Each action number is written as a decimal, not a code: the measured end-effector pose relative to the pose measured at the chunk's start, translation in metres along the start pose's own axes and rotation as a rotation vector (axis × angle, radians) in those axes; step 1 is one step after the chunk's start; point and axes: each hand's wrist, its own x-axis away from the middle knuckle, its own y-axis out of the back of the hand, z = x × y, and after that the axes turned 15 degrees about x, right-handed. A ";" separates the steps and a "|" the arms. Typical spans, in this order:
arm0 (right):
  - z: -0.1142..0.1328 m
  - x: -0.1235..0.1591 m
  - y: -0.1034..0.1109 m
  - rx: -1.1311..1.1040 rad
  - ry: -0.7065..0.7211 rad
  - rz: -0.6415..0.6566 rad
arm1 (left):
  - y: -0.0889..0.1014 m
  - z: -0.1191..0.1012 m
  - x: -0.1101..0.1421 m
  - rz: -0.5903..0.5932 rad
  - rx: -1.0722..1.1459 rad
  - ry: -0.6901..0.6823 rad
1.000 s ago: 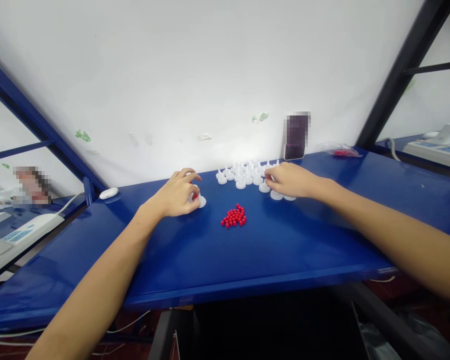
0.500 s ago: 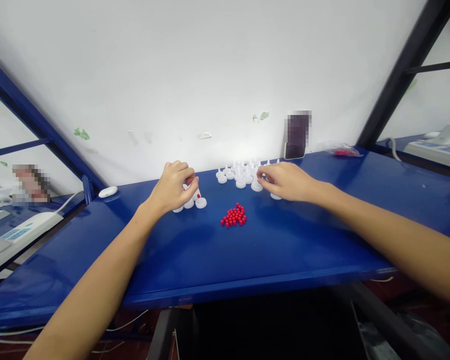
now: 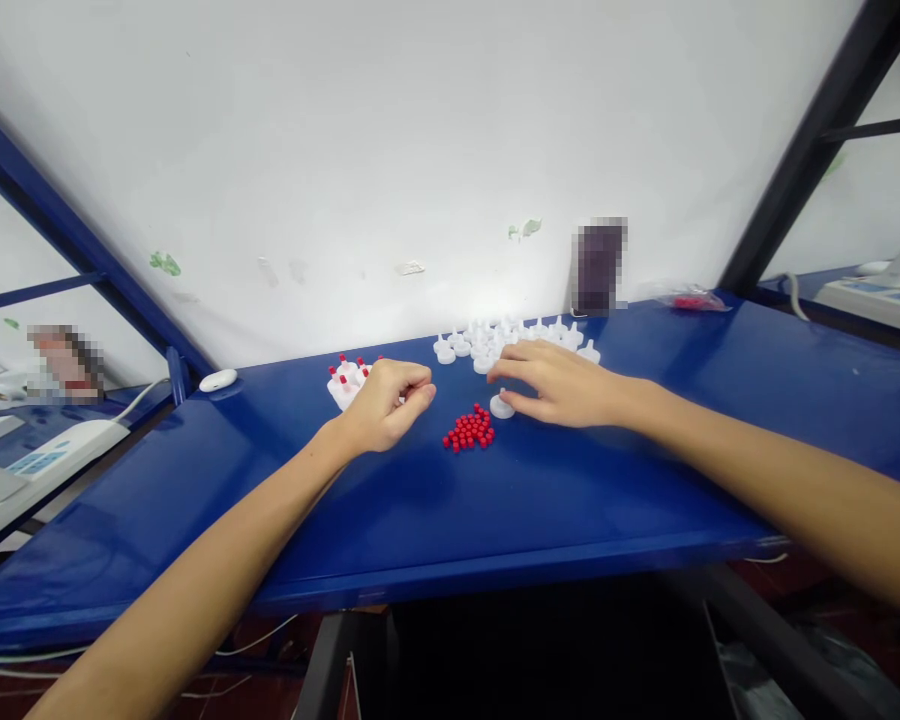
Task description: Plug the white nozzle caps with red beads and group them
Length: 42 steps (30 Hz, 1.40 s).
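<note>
Over on the left, white nozzle caps with red tips (image 3: 343, 383) stand on the blue tabletop (image 3: 390, 520), partly behind the left hand (image 3: 394, 400), whose grip is curled closed, its contents hidden. Small red caps (image 3: 469, 430) lie midway, and beside them the right hand (image 3: 551, 385) has a loosely parted grip around a single white nozzle cap (image 3: 502, 405).
</note>
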 end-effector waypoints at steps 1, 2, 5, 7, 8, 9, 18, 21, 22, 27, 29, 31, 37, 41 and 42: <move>0.001 0.000 0.001 0.003 0.001 -0.008 | -0.001 0.001 0.000 0.010 0.025 0.013; 0.002 0.000 0.001 0.010 0.006 -0.008 | -0.002 0.001 0.000 0.033 0.043 0.026; 0.003 0.000 0.001 0.045 0.011 0.025 | -0.001 -0.002 -0.002 0.185 0.020 0.051; 0.002 0.001 0.000 0.066 0.010 0.067 | 0.000 -0.006 -0.004 0.314 -0.053 0.087; 0.001 0.001 0.000 0.072 0.015 0.090 | 0.000 -0.008 -0.005 0.368 -0.087 0.115; 0.001 0.002 -0.001 0.076 0.021 0.111 | 0.001 -0.010 -0.005 0.410 -0.110 0.147; 0.000 0.003 -0.002 0.089 0.013 0.177 | 0.000 -0.011 -0.002 0.557 -0.077 0.262; 0.000 0.002 -0.002 0.077 -0.015 0.156 | 0.000 -0.012 -0.003 0.562 -0.088 0.254; 0.000 0.002 -0.002 0.070 -0.024 0.147 | 0.000 -0.012 -0.003 0.560 -0.092 0.259; 0.000 0.003 -0.004 0.056 -0.035 0.138 | -0.004 -0.011 -0.003 0.554 -0.083 0.273; 0.000 0.003 -0.004 0.065 -0.032 0.133 | -0.005 -0.010 -0.003 0.558 -0.081 0.254; 0.000 0.002 -0.003 0.083 -0.038 0.107 | -0.004 -0.009 -0.003 0.570 -0.074 0.241; 0.006 0.000 -0.001 -0.001 -0.101 -0.015 | 0.002 -0.011 -0.006 0.303 -0.062 0.232; 0.015 -0.001 -0.001 -0.073 -0.069 -0.138 | -0.003 -0.012 -0.008 0.098 0.123 0.228; 0.018 -0.001 -0.001 -0.082 -0.063 -0.162 | -0.006 -0.011 -0.008 0.080 0.185 0.235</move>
